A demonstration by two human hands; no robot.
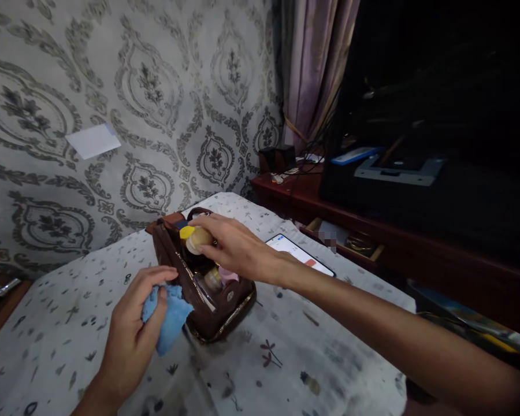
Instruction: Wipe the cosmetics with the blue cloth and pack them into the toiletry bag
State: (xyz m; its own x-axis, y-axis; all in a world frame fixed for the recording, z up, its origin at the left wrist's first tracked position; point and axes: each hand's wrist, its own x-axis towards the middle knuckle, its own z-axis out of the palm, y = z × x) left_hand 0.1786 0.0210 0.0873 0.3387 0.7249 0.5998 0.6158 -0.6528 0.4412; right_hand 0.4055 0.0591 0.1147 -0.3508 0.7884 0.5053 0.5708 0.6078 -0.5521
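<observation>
An open brown handbag with gold zips lies on a white patterned cloth. My left hand is closed round a crumpled blue cloth, its fingertips at the bag's near side. Over the bag's opening, my right hand grips a small rounded container with a pale end; its exact kind is unclear. A bright yellow piece shows just beside it. Inside the bag are a yellowish jar-like item and something pink. Deeper contents are in shadow.
A phone with a lit screen lies beyond my right wrist. On the right stand a dark red desk with an open drawer and a large black screen. A patterned wall rises behind the bed-like surface.
</observation>
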